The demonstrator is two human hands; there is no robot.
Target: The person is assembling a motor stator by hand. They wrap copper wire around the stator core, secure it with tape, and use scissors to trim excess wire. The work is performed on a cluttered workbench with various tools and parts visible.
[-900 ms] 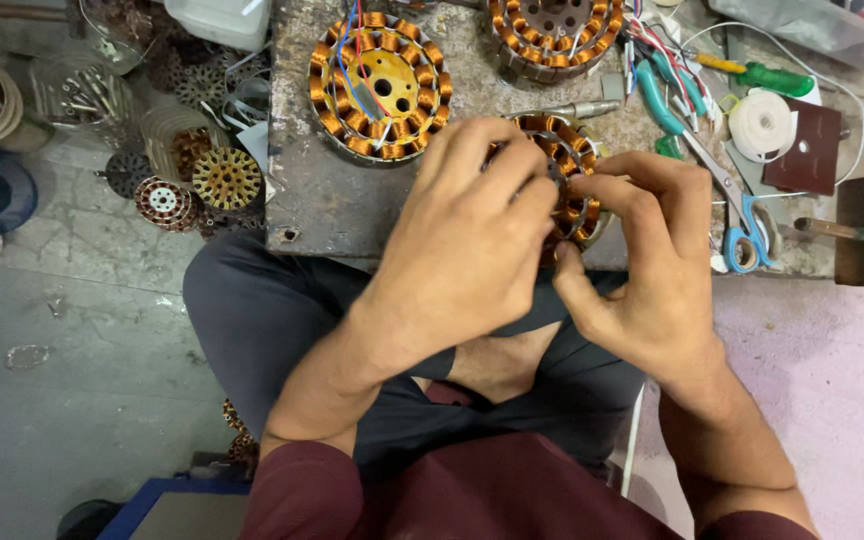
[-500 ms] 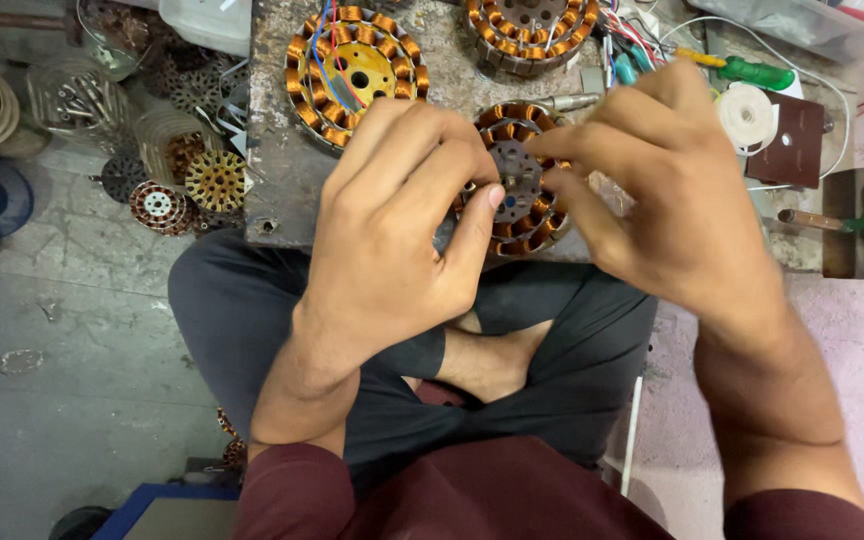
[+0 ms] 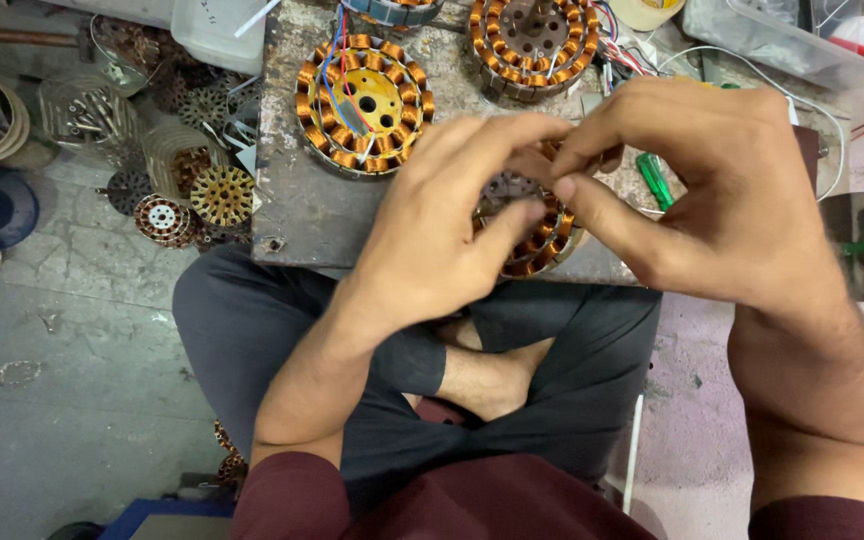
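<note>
A round stator with copper wire coils [image 3: 535,238] lies at the near edge of a low worn work board [image 3: 302,215]. My left hand [image 3: 442,225] covers its left side, fingers curled over the top of it. My right hand [image 3: 697,185] reaches in from the right, thumb and forefinger pinched at the stator's upper rim, close to my left fingertips. Most of the stator is hidden beneath both hands. I sit cross-legged on the floor behind the board.
Two more copper-wound stators [image 3: 362,102] [image 3: 532,40] lie farther back on the board, one with coloured wires. A green-handled screwdriver [image 3: 657,180] lies under my right hand. Metal cores [image 3: 220,195] and parts are heaped on the floor at left. A clear bin [image 3: 752,35] stands at back right.
Both hands have shifted on the stator: my left hand now spreads over its left side, and my right hand has moved to a pinch at its upper rim.
</note>
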